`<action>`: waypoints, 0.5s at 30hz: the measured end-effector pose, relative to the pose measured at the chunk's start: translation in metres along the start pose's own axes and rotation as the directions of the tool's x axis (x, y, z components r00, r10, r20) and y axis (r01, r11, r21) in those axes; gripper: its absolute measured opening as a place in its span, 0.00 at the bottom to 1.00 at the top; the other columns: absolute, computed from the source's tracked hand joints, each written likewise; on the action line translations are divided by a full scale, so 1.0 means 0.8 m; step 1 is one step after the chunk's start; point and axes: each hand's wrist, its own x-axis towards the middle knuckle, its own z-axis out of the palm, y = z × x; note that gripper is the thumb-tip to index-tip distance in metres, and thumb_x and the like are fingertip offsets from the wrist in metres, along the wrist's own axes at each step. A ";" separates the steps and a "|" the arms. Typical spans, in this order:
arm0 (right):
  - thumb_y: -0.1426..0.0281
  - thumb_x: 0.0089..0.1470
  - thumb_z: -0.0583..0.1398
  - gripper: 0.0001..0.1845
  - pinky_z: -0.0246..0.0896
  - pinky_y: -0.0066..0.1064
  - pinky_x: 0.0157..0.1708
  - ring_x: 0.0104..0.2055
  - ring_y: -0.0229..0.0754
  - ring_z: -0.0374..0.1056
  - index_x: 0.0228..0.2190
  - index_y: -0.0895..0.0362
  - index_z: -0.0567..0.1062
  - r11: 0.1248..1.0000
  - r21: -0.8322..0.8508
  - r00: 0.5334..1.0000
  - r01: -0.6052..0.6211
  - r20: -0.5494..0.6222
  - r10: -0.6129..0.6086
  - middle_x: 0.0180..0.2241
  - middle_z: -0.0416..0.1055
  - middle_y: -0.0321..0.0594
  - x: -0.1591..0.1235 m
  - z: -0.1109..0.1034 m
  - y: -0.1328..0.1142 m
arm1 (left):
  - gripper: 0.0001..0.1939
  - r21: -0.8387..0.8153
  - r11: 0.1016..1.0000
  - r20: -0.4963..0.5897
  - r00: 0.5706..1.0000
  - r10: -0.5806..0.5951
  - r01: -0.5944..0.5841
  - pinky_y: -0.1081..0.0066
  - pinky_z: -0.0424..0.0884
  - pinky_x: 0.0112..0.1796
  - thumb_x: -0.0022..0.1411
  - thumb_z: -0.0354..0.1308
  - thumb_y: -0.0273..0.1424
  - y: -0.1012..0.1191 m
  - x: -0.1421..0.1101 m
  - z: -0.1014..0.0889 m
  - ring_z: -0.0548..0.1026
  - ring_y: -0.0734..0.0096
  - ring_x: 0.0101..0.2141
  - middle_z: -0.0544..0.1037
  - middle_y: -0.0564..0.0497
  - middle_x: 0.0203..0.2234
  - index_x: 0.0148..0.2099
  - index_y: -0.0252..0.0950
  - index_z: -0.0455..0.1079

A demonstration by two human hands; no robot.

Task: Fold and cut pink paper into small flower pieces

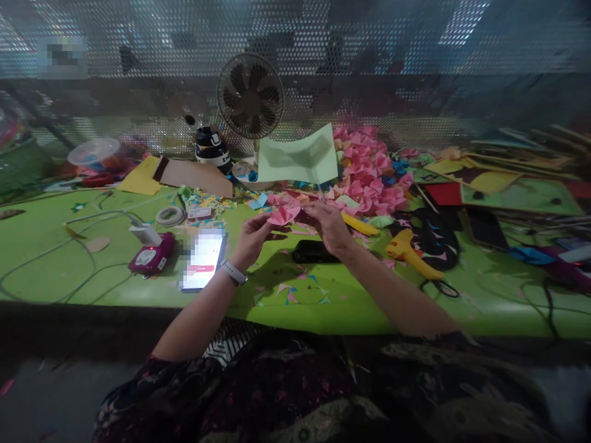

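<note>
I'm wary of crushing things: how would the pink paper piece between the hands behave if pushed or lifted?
The pink paper piece looks light and likely to bend under a push, being thin, folded paper. Its flared, petal-like edges would probably crease if squeezed. It seems unlikely to roll far, since its shape is uneven rather than round.

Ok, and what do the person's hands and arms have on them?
The left hand has a pale band around its wrist, maybe a watch. The right hand looks bare. Dark, patterned sleeves stop around the elbows.
</note>
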 end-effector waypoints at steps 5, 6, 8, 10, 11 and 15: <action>0.59 0.39 0.69 0.12 0.71 0.37 0.48 0.37 0.40 0.75 0.27 0.54 0.81 1.000 -0.020 1.000 0.010 -0.006 -0.010 0.31 0.80 0.35 0.002 -0.002 0.004 | 0.22 0.024 1.000 -0.001 1.000 -0.006 0.006 0.67 0.81 0.32 0.47 0.73 0.46 0.001 -0.001 0.000 0.84 0.61 0.33 0.84 0.47 0.30 0.39 0.35 0.77; 0.60 0.39 0.69 0.13 0.71 0.37 0.48 0.37 0.40 0.76 0.27 0.54 0.81 1.000 -0.027 1.000 0.003 -0.005 -0.004 0.31 0.80 0.36 0.002 -0.002 0.005 | 0.23 0.028 1.000 0.001 1.000 -0.007 0.007 0.66 0.81 0.33 0.47 0.73 0.46 0.001 -0.001 0.001 0.84 0.61 0.33 0.84 0.47 0.31 0.39 0.35 0.77; 0.59 0.40 0.69 0.13 0.71 0.39 0.48 0.38 0.42 0.76 0.27 0.54 0.81 0.999 -0.037 1.000 -0.001 0.004 0.001 0.31 0.80 0.36 0.002 -0.002 0.005 | 0.23 0.032 0.999 0.004 1.000 -0.009 0.009 0.66 0.81 0.33 0.47 0.73 0.47 0.000 0.000 0.001 0.84 0.60 0.33 0.84 0.47 0.31 0.39 0.35 0.77; 0.58 0.40 0.69 0.13 0.71 0.40 0.48 0.38 0.43 0.76 0.27 0.53 0.81 0.999 -0.046 1.000 0.009 0.017 -0.008 0.31 0.80 0.36 0.001 -0.002 0.005 | 0.23 0.026 1.000 0.004 1.000 -0.009 0.008 0.65 0.81 0.33 0.46 0.73 0.47 -0.001 0.000 0.001 0.84 0.60 0.33 0.84 0.47 0.31 0.38 0.35 0.78; 0.58 0.41 0.69 0.13 0.71 0.41 0.49 0.38 0.43 0.76 0.27 0.53 0.81 0.999 -0.051 1.000 0.015 0.023 -0.014 0.30 0.79 0.36 0.001 -0.002 0.005 | 0.23 0.019 1.000 0.003 1.000 -0.007 0.007 0.65 0.81 0.33 0.46 0.73 0.46 -0.001 0.000 0.001 0.84 0.61 0.32 0.84 0.47 0.30 0.38 0.36 0.78; 0.61 0.40 0.69 0.11 0.72 0.39 0.46 0.35 0.41 0.76 0.27 0.54 0.81 0.999 -0.054 1.000 -0.002 0.026 0.003 0.29 0.79 0.35 0.000 -0.001 0.003 | 0.21 0.021 1.000 0.005 1.000 0.014 -0.014 0.65 0.82 0.32 0.47 0.73 0.45 -0.001 0.001 0.001 0.83 0.62 0.30 0.83 0.48 0.29 0.37 0.35 0.78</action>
